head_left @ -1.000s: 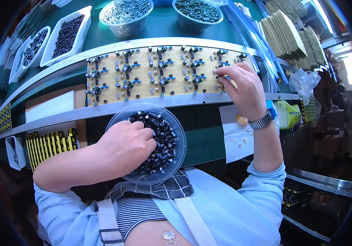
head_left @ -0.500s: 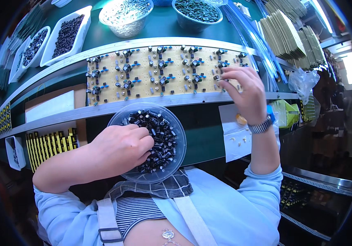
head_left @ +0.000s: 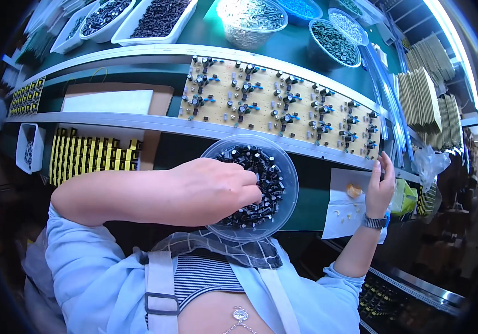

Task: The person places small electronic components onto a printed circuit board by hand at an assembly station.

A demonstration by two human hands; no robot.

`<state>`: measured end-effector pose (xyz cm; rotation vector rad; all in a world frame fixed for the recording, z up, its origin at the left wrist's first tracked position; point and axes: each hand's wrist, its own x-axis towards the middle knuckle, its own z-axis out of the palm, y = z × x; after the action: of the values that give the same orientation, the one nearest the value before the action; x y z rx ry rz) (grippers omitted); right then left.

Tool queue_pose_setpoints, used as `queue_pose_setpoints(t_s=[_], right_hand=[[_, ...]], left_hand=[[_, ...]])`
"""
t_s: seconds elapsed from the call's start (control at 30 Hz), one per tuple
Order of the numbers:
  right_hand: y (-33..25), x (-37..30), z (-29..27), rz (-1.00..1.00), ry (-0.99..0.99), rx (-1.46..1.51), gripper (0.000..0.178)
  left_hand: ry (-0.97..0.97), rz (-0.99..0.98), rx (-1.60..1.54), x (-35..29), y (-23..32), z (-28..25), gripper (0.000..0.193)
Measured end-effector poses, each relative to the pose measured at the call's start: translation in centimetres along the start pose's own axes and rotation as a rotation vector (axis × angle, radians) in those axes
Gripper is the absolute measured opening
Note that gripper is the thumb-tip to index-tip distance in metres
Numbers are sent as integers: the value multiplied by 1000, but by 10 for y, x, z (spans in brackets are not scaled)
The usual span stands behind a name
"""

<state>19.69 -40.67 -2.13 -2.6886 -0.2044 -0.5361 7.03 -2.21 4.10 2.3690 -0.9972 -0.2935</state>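
My left hand reaches into a clear round plastic bowl of small black cylindrical capacitors. Its fingers are curled together, with the tips down among the parts; what they pinch is hidden. My right hand is raised at the right end of the metal rail, fingers stretched upward and apart, nothing visible in them. Just beyond it lies a tan circuit board panel, held between two metal rails and populated with rows of black capacitors, blue parts and other small components.
Behind the rails stand white trays of dark parts and bowls of small components. Yellow-and-black parts sit at left. White paper with an orange peel-like piece lies right of the bowl. Tan board stacks stand far right.
My right hand has come off the board panel, down and toward me past the near rail, its fingers now straighter. My left hand stays in the bowl. The whole view has swung leftward.
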Motion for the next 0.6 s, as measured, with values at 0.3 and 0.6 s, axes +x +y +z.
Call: queue_pose_setpoints(t_s=[0.3, 0.6], right_hand=[[2, 11, -10, -73, -115, 108, 31], [18, 23, -16, -270, -176, 177, 30]], left_hand=[[266, -99, -181, 51, 20, -13, 14], [497, -328, -389, 159, 2, -33, 10]])
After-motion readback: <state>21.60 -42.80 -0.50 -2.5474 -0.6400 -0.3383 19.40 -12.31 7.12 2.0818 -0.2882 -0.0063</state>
